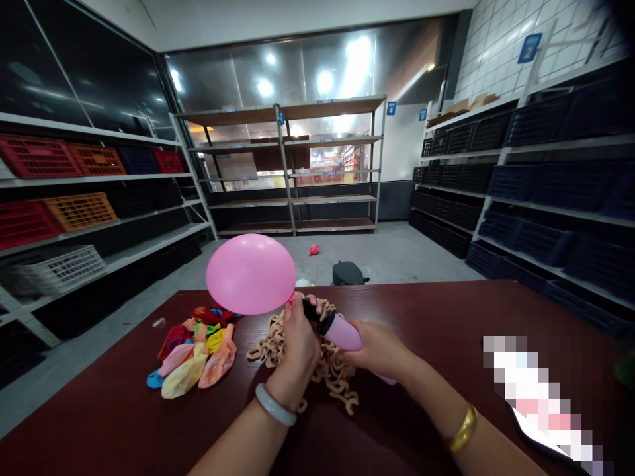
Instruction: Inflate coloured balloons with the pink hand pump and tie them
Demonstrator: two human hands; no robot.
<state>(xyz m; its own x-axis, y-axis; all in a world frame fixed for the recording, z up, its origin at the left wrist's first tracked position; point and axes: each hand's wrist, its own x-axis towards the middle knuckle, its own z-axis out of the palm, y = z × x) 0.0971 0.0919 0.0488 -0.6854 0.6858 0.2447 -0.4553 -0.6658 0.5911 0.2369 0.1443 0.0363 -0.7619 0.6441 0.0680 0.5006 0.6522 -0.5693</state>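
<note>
A pink balloon (251, 274), blown up large, extends to the left from my left hand (300, 334). The fingers of that hand are closed round the balloon's neck and the black end of a pink balloon pump (343, 332). Farther back on the pump, my right hand (373, 346) grips the pink body; part of the pump is hidden under the palm. Beneath both hands lies a heap of tan chain (274, 338), partly covered by my wrist. Several limp balloons (198, 360) in mixed colours are piled to the left of the chain.
Everything lies on a dark red table (426, 410). A blurred-out white sheet (538, 430) sits at its right. Beyond the table, a dark grey object (348, 273) and a small red ball (314, 249) rest on the floor. Shelves with crates (82, 218) line both sides.
</note>
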